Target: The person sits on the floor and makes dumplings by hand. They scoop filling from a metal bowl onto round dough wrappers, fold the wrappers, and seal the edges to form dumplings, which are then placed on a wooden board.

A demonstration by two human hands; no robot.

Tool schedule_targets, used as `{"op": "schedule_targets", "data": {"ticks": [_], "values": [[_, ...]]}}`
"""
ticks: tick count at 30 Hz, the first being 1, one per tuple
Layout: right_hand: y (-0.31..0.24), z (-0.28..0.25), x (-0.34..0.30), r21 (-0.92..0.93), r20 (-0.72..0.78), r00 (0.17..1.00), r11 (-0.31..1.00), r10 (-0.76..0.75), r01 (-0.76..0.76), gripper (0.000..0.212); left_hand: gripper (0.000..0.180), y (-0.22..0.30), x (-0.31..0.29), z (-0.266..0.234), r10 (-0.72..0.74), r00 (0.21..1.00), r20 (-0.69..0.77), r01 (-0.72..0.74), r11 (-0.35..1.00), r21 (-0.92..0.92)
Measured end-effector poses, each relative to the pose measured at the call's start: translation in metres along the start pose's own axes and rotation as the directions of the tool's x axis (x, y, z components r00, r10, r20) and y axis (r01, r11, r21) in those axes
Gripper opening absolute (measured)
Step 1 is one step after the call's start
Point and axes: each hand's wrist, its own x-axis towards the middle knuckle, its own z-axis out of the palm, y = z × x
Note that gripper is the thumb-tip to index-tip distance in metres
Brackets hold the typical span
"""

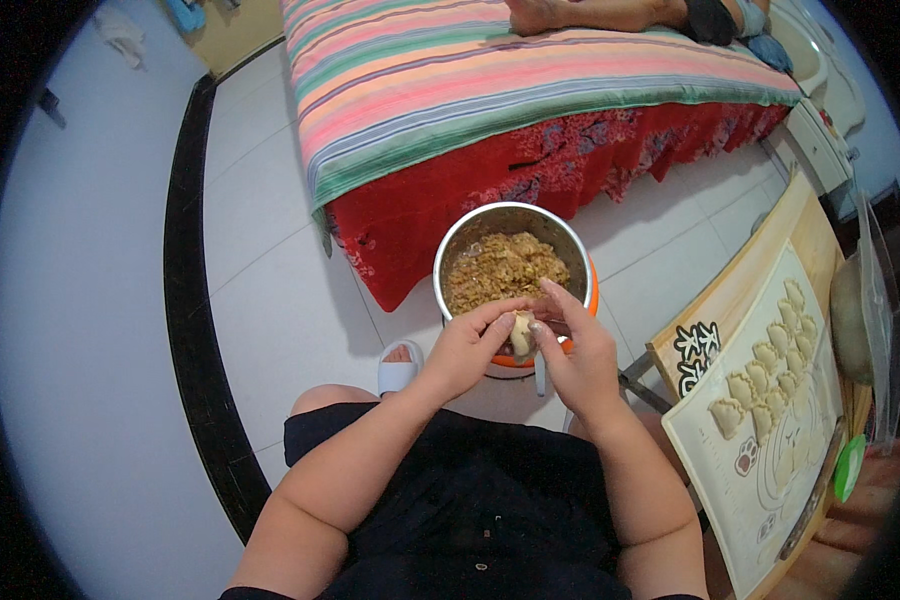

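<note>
Pinching a folded dumpling [522, 338] btwn thumbs & fingers of L hand [468, 347] & R hand [582, 355], w/ both hands closed on it, at near rim of steel pot [511, 206] w/ brownish filling [505, 270] inside. To R, on wooden desk [700, 310]: pale mat [700, 440] w/ rows of crimped dumplings [760, 375]. Beyond pot: bed [420, 90] w/ striped cover & red skirt.

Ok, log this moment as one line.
left hand: pinching dumpling; right hand: pinching same dumpling; ahead: metal bowl of filling; right side: mat with shaped dumplings
</note>
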Motion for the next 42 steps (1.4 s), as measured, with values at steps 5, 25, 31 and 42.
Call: {"op": "schedule_targets", "data": {"ticks": [5,25,31,42], "values": [[0.003,-0.002,0.001,0.125,0.033,0.996,0.988,0.083,-0.086,0.043,0.035,0.004,-0.001,0.001,-0.008,1.000,0.022,0.009,1.000,-0.017],[0.000,-0.004,0.001,-0.148,0.026,0.990,0.979,-0.136,0.138,0.041,0.039,0.003,-0.003,-0.001,0.110,0.991,0.079,-0.119,0.984,0.134],[0.002,0.000,0.001,-0.009,-0.056,0.995,0.996,-0.087,0.087,0.043,0.039,0.004,0.001,-0.003,0.050,0.999,-0.010,-0.051,0.985,-0.164],[-0.004,-0.001,0.002,-0.123,-0.046,0.980,0.975,-0.194,0.187,0.036,0.039,0.006,-0.003,0.000,0.115,0.993,0.042,-0.117,0.991,0.069]]}}
